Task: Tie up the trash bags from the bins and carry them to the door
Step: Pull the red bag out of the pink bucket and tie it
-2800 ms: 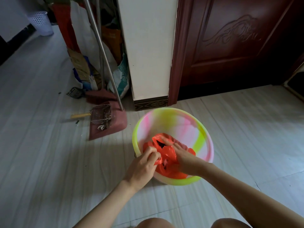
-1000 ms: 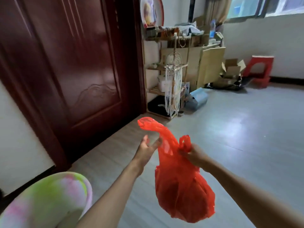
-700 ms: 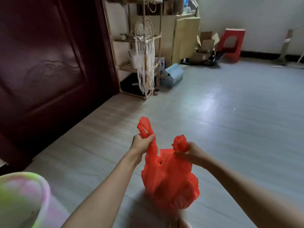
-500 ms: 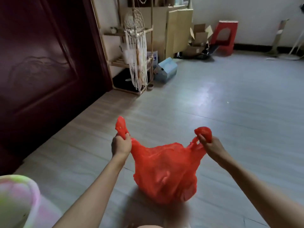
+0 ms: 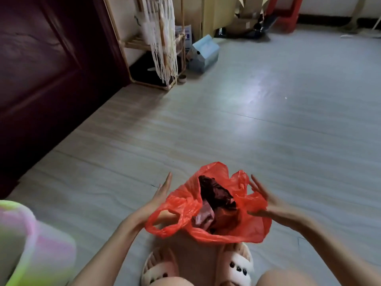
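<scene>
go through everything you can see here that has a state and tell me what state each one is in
red trash bag: on the floor, untied, mouth gaping, contents showing
left hand: open, fingers straight, at the bag's left side
right hand: open, fingers spread, at the bag's right side
dark wooden door: shut, as far as shows
multicoloured bin: bottom left, blurred; inside not visible

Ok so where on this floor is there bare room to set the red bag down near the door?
Bare floor stretches ahead of the red bag, between the dark door and the room's far side. It is crowded by the bamboo shelf and blue box, and near the slippers and bin.
</scene>
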